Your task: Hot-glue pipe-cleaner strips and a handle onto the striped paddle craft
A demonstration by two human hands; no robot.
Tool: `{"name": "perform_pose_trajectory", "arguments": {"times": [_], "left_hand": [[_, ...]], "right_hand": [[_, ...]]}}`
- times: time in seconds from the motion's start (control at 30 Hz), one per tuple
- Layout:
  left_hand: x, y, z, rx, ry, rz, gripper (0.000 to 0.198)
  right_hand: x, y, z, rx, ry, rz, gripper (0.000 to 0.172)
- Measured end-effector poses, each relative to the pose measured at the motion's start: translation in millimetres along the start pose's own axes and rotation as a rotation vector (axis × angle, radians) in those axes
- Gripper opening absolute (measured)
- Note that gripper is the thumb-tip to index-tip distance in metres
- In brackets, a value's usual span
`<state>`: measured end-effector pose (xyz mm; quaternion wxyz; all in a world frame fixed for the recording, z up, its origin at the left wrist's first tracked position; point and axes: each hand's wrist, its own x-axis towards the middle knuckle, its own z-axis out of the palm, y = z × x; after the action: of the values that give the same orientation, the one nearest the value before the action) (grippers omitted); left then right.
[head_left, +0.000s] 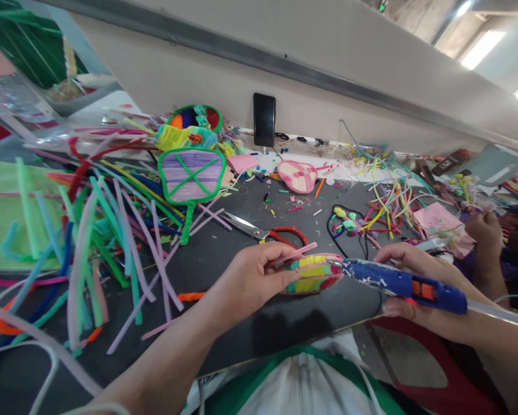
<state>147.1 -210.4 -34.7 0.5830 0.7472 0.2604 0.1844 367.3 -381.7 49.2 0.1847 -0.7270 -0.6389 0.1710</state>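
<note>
Two bare hands are busy over a dark gray surface (250, 340). The little striped piece (311, 274), with yellow, green and pink on it, is held up near the edge by the person, and we can call it the middle of our clock. The left hand (259, 274) is at 9 o'clock, and its grip is pinching the striped piece between thumb and fingers, along with a thin pink strip (300, 252) that pokes up. The right hand (415, 276) is at 3 o'clock, and its grip is curled around a blue glue gun (389, 279) (a small red light glows by the fingertips). The gun's nose points at the right end of the striped piece; I cannot tell if they touch. Scissors with orange handles (285, 235) lie near, at 11 o'clock. A pink heart shape (297, 176) sits at 12 o'clock, and farther off at 11 o'clock a black phone (264, 120) leans on the white wall (224, 86). At 10 o'clock is a purple fan (192, 176) with a green cross. Lots of fuzzy sticks (83, 265) spread out at 9 o'clock. Another person's hand (481, 227) shows between 2 and 3 o'clock.
</note>
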Motion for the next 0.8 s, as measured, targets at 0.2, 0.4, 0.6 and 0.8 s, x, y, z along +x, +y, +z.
{"name": "perform_pose_trajectory", "arguments": {"times": [0.2, 0.4, 0.6, 0.8], "left_hand": [[1, 2, -1.0, -0.009, 0.001, 0.006, 0.024], [0, 5, -1.4, -0.028, 0.004, -0.002, 0.022], [0, 3, -1.0, -0.043, -0.001, -0.003, 0.024], [0, 2, -1.3, -0.072, -0.007, -0.013, 0.026]], "right_hand": [[3, -3, 1, 0.005, -0.015, -0.002, 0.037], [1, -1, -7, 0.023, -0.056, 0.009, 0.037], [3, -1, -5, 0.0, -0.005, -0.001, 0.036], [1, -1, 0, 0.08, 0.008, 0.053, 0.037]]}}
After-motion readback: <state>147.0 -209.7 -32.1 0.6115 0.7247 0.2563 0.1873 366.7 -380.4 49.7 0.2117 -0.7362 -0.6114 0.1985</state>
